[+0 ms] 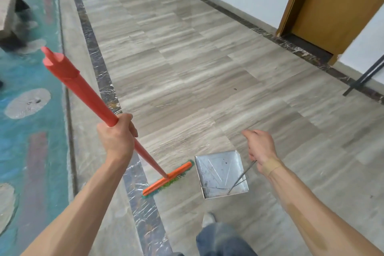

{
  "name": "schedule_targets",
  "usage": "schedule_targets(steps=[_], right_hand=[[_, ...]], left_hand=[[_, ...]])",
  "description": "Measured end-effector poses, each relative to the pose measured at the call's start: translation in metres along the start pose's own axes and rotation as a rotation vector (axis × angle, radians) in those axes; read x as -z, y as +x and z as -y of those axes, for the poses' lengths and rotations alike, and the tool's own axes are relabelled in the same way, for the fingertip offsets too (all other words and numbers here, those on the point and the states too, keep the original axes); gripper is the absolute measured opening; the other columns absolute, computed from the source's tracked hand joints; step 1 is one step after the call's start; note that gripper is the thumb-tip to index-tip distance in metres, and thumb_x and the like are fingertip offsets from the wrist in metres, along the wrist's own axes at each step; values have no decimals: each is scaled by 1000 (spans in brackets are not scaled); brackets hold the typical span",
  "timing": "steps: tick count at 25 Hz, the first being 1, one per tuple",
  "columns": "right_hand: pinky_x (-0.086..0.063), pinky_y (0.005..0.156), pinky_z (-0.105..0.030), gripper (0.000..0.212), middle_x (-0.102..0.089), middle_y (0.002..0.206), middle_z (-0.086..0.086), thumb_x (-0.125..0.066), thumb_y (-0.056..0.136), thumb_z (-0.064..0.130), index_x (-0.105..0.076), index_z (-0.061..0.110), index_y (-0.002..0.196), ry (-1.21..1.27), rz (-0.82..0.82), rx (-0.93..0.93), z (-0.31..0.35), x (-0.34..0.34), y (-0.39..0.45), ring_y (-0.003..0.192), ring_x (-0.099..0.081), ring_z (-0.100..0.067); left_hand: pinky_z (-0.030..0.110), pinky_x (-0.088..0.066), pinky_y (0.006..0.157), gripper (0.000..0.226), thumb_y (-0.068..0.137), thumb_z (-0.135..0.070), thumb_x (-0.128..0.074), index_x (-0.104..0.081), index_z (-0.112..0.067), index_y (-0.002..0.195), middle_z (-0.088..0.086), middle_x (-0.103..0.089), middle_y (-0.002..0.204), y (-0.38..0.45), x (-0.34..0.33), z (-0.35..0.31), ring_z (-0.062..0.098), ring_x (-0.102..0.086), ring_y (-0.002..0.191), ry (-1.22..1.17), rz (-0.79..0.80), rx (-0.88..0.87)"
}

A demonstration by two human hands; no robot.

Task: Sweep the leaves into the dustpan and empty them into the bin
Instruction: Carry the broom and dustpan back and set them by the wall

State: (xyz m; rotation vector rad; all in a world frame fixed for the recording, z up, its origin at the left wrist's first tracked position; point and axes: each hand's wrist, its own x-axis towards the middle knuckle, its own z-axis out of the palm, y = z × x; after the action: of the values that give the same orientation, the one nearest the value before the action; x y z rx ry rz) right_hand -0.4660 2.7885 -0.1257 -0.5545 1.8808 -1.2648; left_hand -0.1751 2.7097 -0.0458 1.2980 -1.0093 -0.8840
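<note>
My left hand (116,135) is shut on the orange handle of a broom (83,93). Its orange head with green bristles (167,180) hangs just above or on the floor, near the dark marble strip. My right hand (260,148) grips the thin metal rod handle of a steel dustpan (218,172). The pan hangs to the right of the broom head and looks empty apart from a few specks. No leaves and no bin show in view.
A grey marble corridor floor (187,68) stretches ahead. A white wall with wooden door frames (332,6) runs along the right, with a dark metal leg (363,77) beside it. A teal painted floor (31,131) and a bench (8,12) lie left. My knee (220,239) is below.
</note>
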Motion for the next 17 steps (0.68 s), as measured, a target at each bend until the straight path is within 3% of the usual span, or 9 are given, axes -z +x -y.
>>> schedule_targets(steps=[6,11,17], right_hand=[[-14,54,-34,44,-18,52,3,-55,76,15,-22,23,48,-46,-13,139,88,-23,93,60,-16,-21],[-17,54,-37,40,-21,53,-1,-55,77,19,-25,21,51,-70,-51,278,168,-57,173,61,-19,-22],[-18,55,-38,41,-21,52,3,-59,71,24,-27,20,45,-13,-103,367,275,-104,296,61,-20,-21]], left_hand=[[43,-32,54,39,66,-11,-49,-45,-21,29,-7,-36,30,88,-84,-27,14,-34,34,-48,28,-82],[45,-38,54,40,70,-11,-52,-46,-19,31,-5,-40,30,182,-159,-53,27,-40,44,-56,75,-195],[46,-35,55,44,72,-12,-53,-44,-21,30,-8,-35,31,328,-249,-88,16,-33,34,-194,152,-245]])
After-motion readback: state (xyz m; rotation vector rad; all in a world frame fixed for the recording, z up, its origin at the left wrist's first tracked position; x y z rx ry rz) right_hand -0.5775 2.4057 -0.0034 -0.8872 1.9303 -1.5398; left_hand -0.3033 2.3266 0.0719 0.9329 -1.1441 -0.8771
